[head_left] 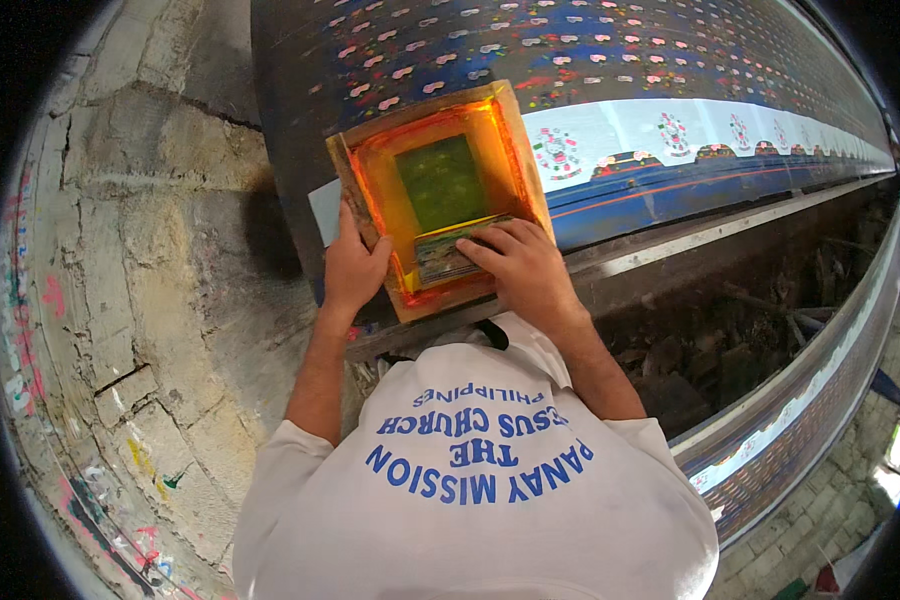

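Note:
A wooden screen-printing frame [523, 150] lies tilted on the long dark table, in front of my body. Its mesh is orange-yellow, with a dark green rectangle [442, 182] in the middle and red-orange ink smears round the inner edges. My left hand [353, 265] grips the frame's left side near the lower corner, thumb over the rim. Inside the frame, at its near end, my right hand [522, 262] holds a flat, ink-stained squeegee [442, 262]. The fingers lie across its right part and hide that end. Under the frame, a white sheet [324, 208] sticks out at the left.
A row of white printed pieces [705, 125] runs along the table [300, 100] to the right. Ink marks cover its far part. A ledge [670, 248] edges the near side, with dark debris [710, 330] below. Another long table [770, 425] stands right; a cracked wall [170, 250] rises left.

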Tool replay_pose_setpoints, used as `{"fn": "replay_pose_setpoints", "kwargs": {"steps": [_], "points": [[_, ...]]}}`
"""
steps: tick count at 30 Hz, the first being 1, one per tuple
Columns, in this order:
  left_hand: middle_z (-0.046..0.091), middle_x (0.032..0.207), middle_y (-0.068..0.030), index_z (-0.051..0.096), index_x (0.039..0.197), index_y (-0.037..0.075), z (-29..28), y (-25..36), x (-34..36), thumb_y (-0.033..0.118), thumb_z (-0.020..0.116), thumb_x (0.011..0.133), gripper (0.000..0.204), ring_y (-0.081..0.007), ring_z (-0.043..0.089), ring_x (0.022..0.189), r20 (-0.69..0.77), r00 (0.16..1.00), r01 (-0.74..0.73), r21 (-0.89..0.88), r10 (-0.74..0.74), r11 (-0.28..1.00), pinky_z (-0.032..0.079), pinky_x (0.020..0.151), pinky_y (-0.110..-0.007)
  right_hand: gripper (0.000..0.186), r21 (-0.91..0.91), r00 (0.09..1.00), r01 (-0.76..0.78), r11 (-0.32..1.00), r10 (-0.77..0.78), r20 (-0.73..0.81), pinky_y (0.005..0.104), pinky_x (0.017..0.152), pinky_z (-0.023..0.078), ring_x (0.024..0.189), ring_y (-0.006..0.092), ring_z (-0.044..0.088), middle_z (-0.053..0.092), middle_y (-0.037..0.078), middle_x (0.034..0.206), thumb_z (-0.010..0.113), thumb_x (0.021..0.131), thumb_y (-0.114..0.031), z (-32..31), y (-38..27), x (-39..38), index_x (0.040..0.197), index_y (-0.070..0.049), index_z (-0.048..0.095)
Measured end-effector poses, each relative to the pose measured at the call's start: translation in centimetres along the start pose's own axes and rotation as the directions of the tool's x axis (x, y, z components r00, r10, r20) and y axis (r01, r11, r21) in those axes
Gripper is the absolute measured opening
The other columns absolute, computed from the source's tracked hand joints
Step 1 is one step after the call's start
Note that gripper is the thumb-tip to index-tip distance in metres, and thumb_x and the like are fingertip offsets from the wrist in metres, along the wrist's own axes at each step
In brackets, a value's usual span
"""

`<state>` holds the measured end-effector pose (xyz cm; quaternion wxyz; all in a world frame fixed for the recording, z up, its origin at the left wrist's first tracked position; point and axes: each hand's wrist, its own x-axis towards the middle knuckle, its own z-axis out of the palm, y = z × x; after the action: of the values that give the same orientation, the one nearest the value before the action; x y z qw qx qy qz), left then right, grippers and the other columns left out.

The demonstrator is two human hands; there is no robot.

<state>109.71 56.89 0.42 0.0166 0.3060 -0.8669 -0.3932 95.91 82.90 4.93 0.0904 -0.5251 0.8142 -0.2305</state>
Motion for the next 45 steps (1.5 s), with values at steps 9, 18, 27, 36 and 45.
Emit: {"fn": "replay_pose_setpoints", "kwargs": {"steps": [9,18,27,36,45], "points": [[0.082,0.106,-0.0212,0.018,0.174,-0.007,12.0,10.1,5.7,0.024,0.073,0.096,0.1,-0.0315,0.08,0.084,-0.052,0.99,-0.135,-0.039,0.133,0.99,0.063,0.078,-0.042,0.058,-0.121,0.998,0.009,0.993,-0.016,-0.056,0.0489,0.116,0.054,0.131,0.0306,0.065,0.073,0.005,0.138,0.083,0.084,-0.003,-6.6,14.1,-4.7,0.139,-0.017,0.075],[0.08,0.123,-0.0239,0.028,0.172,-0.006,15.5,10.0,7.5,0.018,0.077,0.093,0.096,-0.0319,0.08,0.109,-0.095,0.981,-0.184,-0.224,0.167,0.957,0.061,0.097,-0.043,0.041,-0.048,0.992,0.087,0.995,-0.091,-0.086,0.0478,0.11,0.053,0.125,0.0317,0.067,0.072,0.009,0.129,0.068,0.094,-0.015,-7.7,18.2,-5.1,0.134,-0.012,0.073],[0.079,0.122,-0.0252,0.028,0.172,-0.007,15.5,10.2,7.2,0.022,0.077,0.092,0.098,-0.0367,0.08,0.106,-0.049,0.995,-0.091,-0.112,0.086,0.99,0.061,0.095,-0.044,0.05,-0.06,0.994,0.097,0.994,-0.094,0.049,0.049,0.109,0.055,0.125,0.0333,0.067,0.072,0.01,0.133,0.075,0.087,-0.004,-8.5,18.1,-4.7,0.137,-0.011,0.073],[0.081,0.115,-0.0246,0.026,0.173,-0.003,15.0,11.0,7.1,0.028,0.076,0.092,0.1,-0.0394,0.081,0.098,-0.066,0.992,-0.114,-0.123,0.106,0.986,0.063,0.091,-0.046,0.043,-0.004,0.995,0.062,0.998,-0.061,0.082,0.0456,0.105,0.058,0.122,0.0336,0.07,0.078,0.01,0.128,0.072,0.092,0.0,-10.5,21.5,6.2,0.133,-0.011,0.078],[0.081,0.106,-0.025,0.015,0.177,0.0,15.3,9.4,7.4,0.035,0.076,0.092,0.11,-0.0418,0.08,0.089,-0.029,0.993,-0.117,-0.136,0.114,0.984,0.064,0.084,-0.048,0.046,0.012,0.971,0.059,0.998,-0.06,0.23,0.0476,0.106,0.059,0.12,0.0365,0.07,0.077,0.013,0.127,0.071,0.091,-0.004,-10.0,21.2,7.6,0.136,-0.015,0.078]]}}
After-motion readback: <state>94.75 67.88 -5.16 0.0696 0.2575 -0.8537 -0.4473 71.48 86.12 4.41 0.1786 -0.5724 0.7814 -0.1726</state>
